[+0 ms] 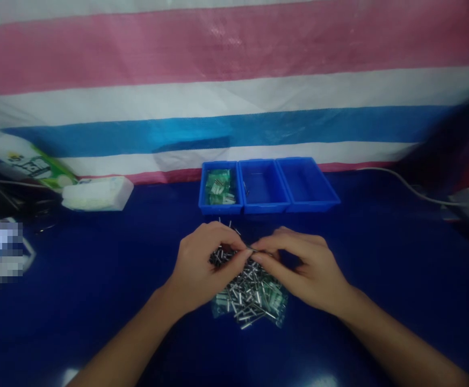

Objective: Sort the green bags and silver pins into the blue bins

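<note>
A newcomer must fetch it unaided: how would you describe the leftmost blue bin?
On the dark blue table, look past the left hand, the right hand and the pile of metal pieces to three blue bins in a row before the striped sheet. Take the leftmost bin. Of the three, it alone holds green packets.

Can't properly read a single word here, tbh. Closest thing is the white and green bottle [6, 148] over at the far left: there's big dark lettering slanting across its label, plus a smaller dark mark up and to the left of that, but it's all too blurry for me to make out any actual characters. The white soft pack [115, 192] near it maybe has a little dark mark on top, way too small to tell.
</note>
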Motion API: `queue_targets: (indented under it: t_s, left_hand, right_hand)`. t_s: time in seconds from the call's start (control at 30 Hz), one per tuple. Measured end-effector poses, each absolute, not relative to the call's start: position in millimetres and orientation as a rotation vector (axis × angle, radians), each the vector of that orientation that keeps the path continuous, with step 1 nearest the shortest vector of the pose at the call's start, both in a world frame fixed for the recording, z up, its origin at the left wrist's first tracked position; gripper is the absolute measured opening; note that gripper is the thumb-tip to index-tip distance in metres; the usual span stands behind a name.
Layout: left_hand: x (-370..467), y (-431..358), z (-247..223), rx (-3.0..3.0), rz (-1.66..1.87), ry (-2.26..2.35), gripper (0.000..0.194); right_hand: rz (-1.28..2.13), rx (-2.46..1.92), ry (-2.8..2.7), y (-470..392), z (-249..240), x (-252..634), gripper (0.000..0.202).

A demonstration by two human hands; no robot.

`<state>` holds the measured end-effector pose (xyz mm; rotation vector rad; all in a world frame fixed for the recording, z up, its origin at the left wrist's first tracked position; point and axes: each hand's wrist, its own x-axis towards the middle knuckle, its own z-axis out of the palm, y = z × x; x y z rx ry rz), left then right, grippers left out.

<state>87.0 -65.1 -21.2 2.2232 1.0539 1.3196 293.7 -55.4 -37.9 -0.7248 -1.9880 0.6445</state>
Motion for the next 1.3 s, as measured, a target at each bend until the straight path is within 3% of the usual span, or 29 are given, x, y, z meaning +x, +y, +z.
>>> queue_targets:
  t_s: [0.9,1.17,1.3]
  left_hand:
    - [89.5,-64.5,-20.7,2.197,1.350,1.037,0.010]
    - [85.1,-64.4,-23.9,2.158,1.364,1.062,0.006]
    - [82.2,-64.9,-25.5,2.125,1.391,1.090,0.007]
  right_hand:
    - [0.489,-0.677,-2.023,-56.5,-32.2,294.0,0.013]
    - [0.719,-0.922,-1.872,-50.9,-26.1,298.4,0.006]
    - [1.121,-1.014,-1.831,-45.0,-19.5,309.7,0.008]
